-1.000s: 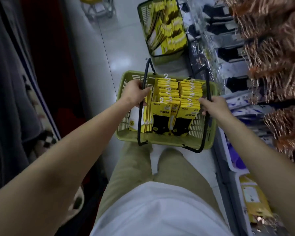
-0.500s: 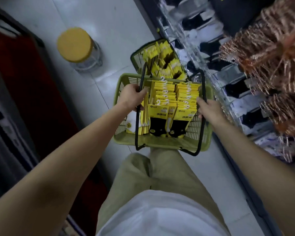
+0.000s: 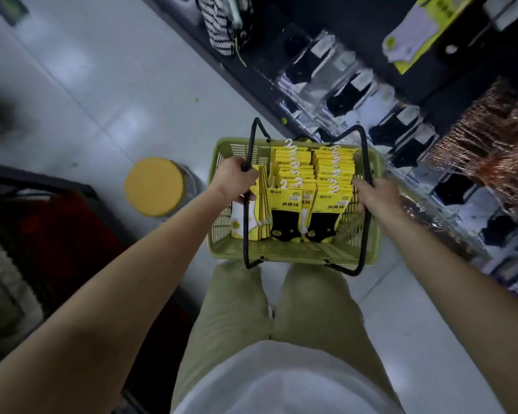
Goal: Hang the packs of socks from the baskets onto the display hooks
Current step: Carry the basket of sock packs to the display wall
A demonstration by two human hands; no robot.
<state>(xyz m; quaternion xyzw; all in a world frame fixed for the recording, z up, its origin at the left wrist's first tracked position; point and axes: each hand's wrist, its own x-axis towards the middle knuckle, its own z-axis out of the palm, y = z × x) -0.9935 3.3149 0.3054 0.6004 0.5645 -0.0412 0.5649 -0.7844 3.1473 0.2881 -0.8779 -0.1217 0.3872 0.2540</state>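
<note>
Packs of socks [image 3: 295, 174]: yellow card sleeves, each topped with a small white plastic hook. They sit in two neat rows inside a green basket [image 3: 293, 256], with a third batch stood on edge along its left side. None is on the display yet.

The basket is held off the floor, in front of the person's knees. Left hand [image 3: 237, 180] curls round the left black handle [image 3: 245, 234]; right hand [image 3: 374, 195] wraps the right handle [image 3: 366, 234] the same way. Both fists are closed on the wire, and the basket looks roughly level.

To the right is a dark rack [image 3: 350, 88] hung with socks in clear bags. I cannot make out any bare hooks from here; that part is blurred. Behind the left arm, a yellow round stool [image 3: 153, 186] stands on the pale floor [image 3: 108, 94].

My reading: this is the carrying step, bringing stock to the rack. To do it well, hold the two handles at even height so the rows don't slump and tangle their white hooks. Set the basket down close beside the rack, clear of the stool and the walkway. Then free one hand and lift packs from the front of a row, one at a time.
</note>
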